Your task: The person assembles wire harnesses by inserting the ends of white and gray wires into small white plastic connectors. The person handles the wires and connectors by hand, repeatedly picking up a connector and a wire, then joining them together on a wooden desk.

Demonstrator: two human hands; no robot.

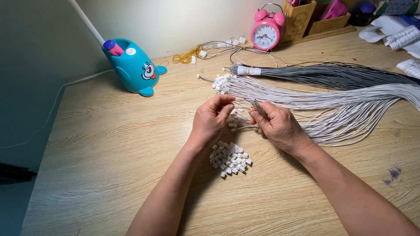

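Left hand [210,122]: fingers curled together, thumb and forefinger pinched over something small; I cannot tell whether it is a connector or a wire tip. Right hand [278,126]: clamped on a thin bunch of white wires [350,114], bare ends sticking up past the fingers. I take the connector pile [230,159] as my landmark.

Table [109,153]: light wood grain, runs under everything.
White wires: large bundle, fanned from the far right edge in toward the right hand, above and right of the pile. Finished ends with white plugs [221,83] lie well above the pile.
Grey wires [332,75]: second bundle, banded at one end, farther from the pile than the white bundle.
Blue holder [133,65]: whale-shaped, far up and left of the pile, pink marker standing in it.
Pink clock [267,29]: twin-bell alarm type, far above the pile, against the wall.
Rubber bands [186,57]: yellow, loose heap, above the pile, between holder and clock.
Pile: small white connectors, heaped on the table just below and between my view of the two wrists, touching neither hand.
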